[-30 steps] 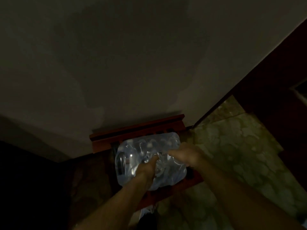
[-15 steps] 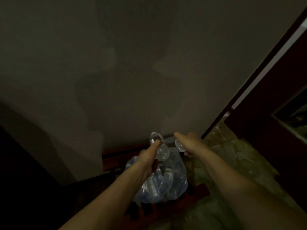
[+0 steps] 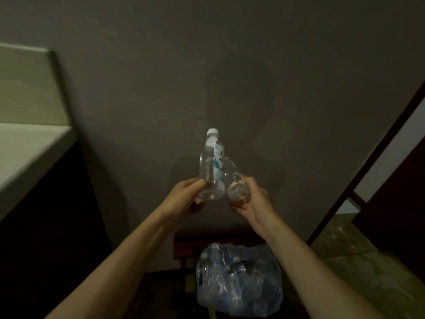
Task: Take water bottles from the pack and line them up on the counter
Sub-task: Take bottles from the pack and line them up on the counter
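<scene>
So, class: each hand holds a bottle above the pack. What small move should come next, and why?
Probably swing both bottles left to the counter. The left hand and right hand each grip one, clear of the pack, and nothing shows on the counter yet.

The right hand (image 3: 249, 199) is covering the far side of the second bottle (image 3: 236, 192), whose neck and cap are lying hidden behind the first bottle (image 3: 212, 166) beyond the fingertips. The left hand's fingers (image 3: 195, 184) are hiding that bottle's lower side. Its label print is blurring past reading. Below the wrists, the pack (image 3: 239, 279) is blurring, bottle count untellable, its support lying in darkness.
</scene>
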Motion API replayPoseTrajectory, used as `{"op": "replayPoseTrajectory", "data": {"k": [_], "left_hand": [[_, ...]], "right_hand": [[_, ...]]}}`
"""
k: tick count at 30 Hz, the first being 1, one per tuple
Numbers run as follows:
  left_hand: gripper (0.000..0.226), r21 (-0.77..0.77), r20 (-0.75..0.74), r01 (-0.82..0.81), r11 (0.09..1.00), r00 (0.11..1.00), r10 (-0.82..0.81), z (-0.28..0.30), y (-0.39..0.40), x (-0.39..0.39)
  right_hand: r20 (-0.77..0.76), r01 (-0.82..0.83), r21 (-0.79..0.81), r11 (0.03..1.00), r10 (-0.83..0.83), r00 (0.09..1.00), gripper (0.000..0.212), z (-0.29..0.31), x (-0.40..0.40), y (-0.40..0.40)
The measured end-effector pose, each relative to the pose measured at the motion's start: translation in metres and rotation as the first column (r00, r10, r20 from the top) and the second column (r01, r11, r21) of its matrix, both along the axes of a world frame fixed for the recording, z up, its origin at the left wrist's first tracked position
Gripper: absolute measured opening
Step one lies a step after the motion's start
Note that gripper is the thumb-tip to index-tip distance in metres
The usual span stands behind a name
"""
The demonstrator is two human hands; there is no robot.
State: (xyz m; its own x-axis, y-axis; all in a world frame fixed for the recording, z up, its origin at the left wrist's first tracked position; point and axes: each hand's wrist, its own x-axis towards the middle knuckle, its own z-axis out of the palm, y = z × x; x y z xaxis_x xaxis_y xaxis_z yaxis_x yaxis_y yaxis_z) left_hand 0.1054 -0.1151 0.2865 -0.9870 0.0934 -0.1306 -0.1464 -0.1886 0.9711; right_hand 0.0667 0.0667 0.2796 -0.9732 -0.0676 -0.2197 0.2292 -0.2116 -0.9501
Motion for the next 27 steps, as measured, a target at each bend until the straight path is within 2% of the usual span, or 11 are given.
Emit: {"op": "replayPoseTrajectory", "data": {"k": [5,7,9,11,15,16,19,20,24,27], "left_hand": [[0.042,-0.021,-0.207,0.058,0.998,0.976,-0.062,0.037,-0.05,0.043],[0.053,-0.072,-0.236,-0.003,0.997,0.972,-0.014,0.05,-0.071,0.054],[0.052,-0.101,-0.251,-0.096,0.99,0.966,0.068,0.063,-0.09,0.064],[0.046,-0.102,-0.265,-0.163,0.981,0.955,0.131,0.072,-0.109,0.073],[0.05,-0.126,-0.333,-0.25,0.96,0.922,0.197,0.079,-0.16,0.092],[0.048,-0.142,-0.349,-0.262,0.955,0.916,0.199,0.081,-0.176,0.096],[0.041,-0.2,-0.381,-0.303,0.932,0.9,0.211,0.089,-0.229,0.109],[0.041,-0.217,-0.389,-0.307,0.927,0.898,0.206,0.091,-0.247,0.113],[0.045,-0.244,-0.4,-0.281,0.928,0.901,0.168,0.103,-0.31,0.13],[0.053,-0.305,-0.395,-0.276,0.911,0.908,0.143,0.108,-0.349,0.14]], "right_hand": [[-0.217,-0.252,-0.287,0.924,0.194,0.957,0.022,0.032,0.031,-0.044],[-0.269,-0.335,-0.358,0.872,0.247,0.931,0.03,0.047,0.04,-0.063],[-0.302,-0.397,-0.367,0.842,0.295,0.906,0.044,0.061,0.052,-0.089],[-0.333,-0.42,-0.317,0.85,0.315,0.889,0.052,0.071,0.063,-0.12],[-0.406,-0.39,-0.164,0.906,0.298,0.864,0.046,0.078,0.081,-0.188],[-0.407,-0.379,-0.128,0.916,0.3,0.863,0.053,0.079,0.086,-0.206],[-0.407,-0.342,-0.024,0.939,0.303,0.862,0.094,0.086,0.097,-0.26],[-0.416,-0.335,-0.009,0.942,0.301,0.858,0.1,0.089,0.1,-0.277],[-0.456,-0.348,-0.017,0.937,0.302,0.837,0.081,0.096,0.108,-0.336],[-0.461,-0.313,0.076,0.947,0.312,0.831,0.075,0.099,0.114,-0.368]]}}
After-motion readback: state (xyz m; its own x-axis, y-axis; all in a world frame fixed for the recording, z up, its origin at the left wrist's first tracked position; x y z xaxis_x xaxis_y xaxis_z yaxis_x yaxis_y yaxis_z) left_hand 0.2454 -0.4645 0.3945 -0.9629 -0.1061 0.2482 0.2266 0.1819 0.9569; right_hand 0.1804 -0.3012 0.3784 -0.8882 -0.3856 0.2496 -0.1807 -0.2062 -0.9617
